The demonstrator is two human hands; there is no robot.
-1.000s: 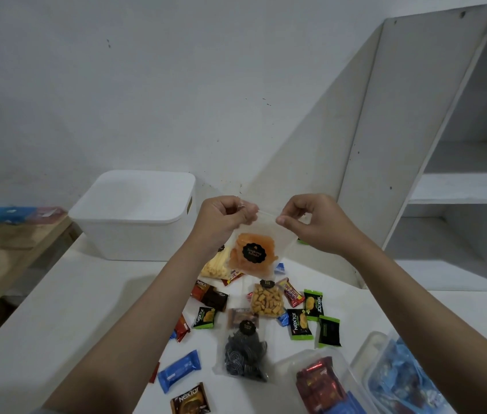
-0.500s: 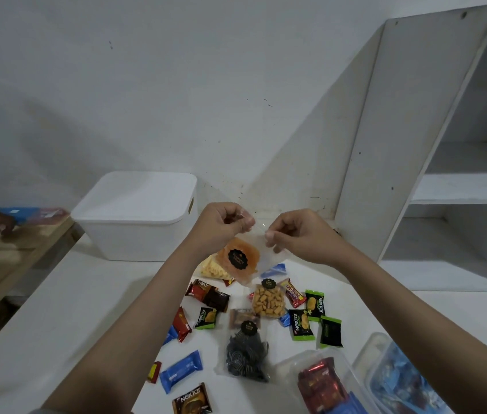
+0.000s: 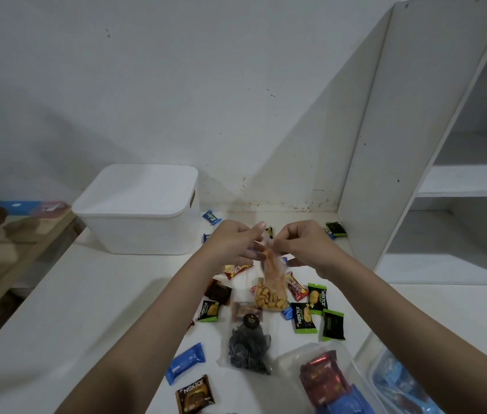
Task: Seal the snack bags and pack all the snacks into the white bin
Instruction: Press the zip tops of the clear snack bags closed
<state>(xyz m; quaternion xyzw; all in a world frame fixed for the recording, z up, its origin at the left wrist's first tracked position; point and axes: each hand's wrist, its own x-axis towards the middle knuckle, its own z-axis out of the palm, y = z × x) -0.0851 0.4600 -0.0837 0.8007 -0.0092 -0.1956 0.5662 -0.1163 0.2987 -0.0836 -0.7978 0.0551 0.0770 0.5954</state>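
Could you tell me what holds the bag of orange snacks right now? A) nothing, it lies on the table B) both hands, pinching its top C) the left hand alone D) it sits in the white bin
B: the left hand and right hand both pinch the top of the orange snack bag, which hangs above the table.

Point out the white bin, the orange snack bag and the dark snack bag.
white bin (image 3: 134, 231): head view, front wall.
orange snack bag (image 3: 272, 274): head view, hanging middle.
dark snack bag (image 3: 249, 349): head view, dark contents.
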